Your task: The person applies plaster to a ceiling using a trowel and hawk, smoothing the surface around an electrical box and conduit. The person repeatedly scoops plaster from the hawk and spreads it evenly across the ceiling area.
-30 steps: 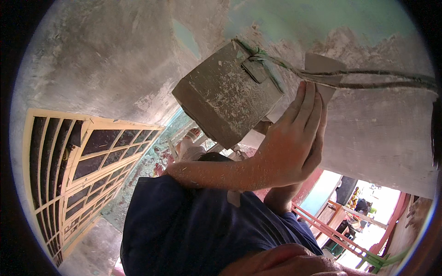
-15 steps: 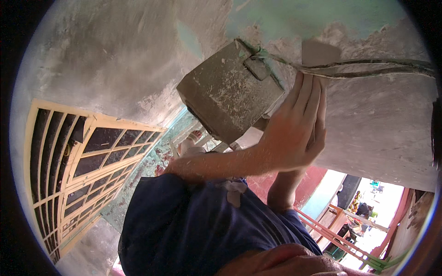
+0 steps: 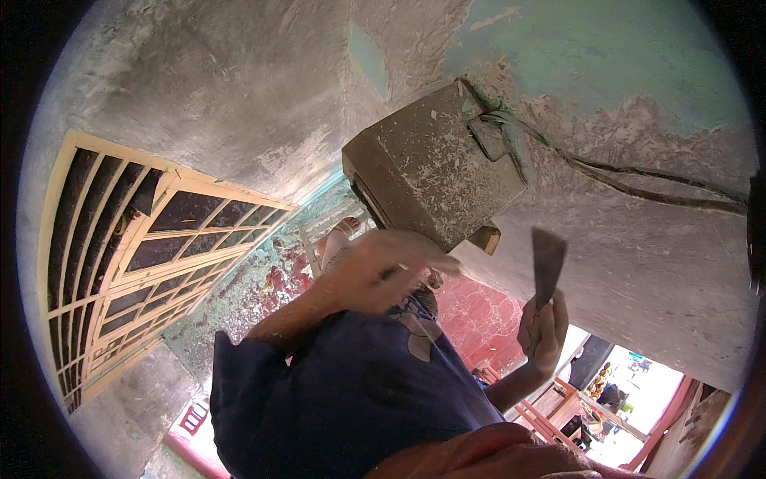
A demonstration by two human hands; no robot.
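Note:
My right hand (image 3: 545, 329) grips the handle of a putty knife (image 3: 549, 259), whose flat, plaster-smeared blade points up beside the wall. My left hand (image 3: 387, 273) is in front of my body, just below the box; motion blurs its fingers. A dusty, grey-brown box (image 3: 435, 160), spattered with pale flecks, is fixed to the wall above both hands. From a small block on its upper right side, two dark cables (image 3: 638, 176) run to the right along the wall. A short wooden piece (image 3: 484, 237) sticks out below the box.
The wall (image 3: 630, 263) is grey plaster, with a patch of old green paint (image 3: 606, 64) higher up. A cream window grille (image 3: 159, 263) stands on the left. Far below lies a red floor (image 3: 479, 319). At the lower right, pink rails (image 3: 542, 419) stand near a bright doorway (image 3: 638, 399).
My left hand has left the wall by the cables and dropped down and left. My right hand with the putty knife, mostly hidden before, now shows. The view has shifted, so the box sits further right.

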